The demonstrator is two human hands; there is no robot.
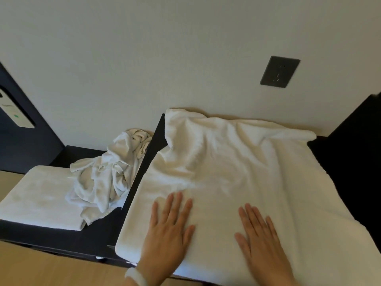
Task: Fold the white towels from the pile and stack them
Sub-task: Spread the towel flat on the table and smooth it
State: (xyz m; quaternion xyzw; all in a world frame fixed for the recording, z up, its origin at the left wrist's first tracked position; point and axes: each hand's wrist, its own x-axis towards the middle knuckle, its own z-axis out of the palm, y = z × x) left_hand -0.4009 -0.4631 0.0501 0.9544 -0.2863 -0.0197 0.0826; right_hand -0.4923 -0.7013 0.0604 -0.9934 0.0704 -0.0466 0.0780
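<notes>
A large white towel (pixel 226 172) lies spread over the raised dark surface (pixel 151 153), its far end bunched against the wall. My left hand (pixel 169 230) lies flat on the towel's near left part, fingers straight. My right hand (pixel 259 238) lies flat on it to the right, fingers straight too. On the lower shelf to the left sits a folded white towel (pixel 39 195). A crumpled pile of white towels (pixel 111 170) rests beside it, partly overlapping its right edge.
A dark lower shelf (pixel 61 238) runs along the left, below the raised surface. A grey wall socket (pixel 279 71) sits above the towel. A dark panel with a white device (pixel 14 112) stands far left. Dark furniture (pixel 354 145) borders the right.
</notes>
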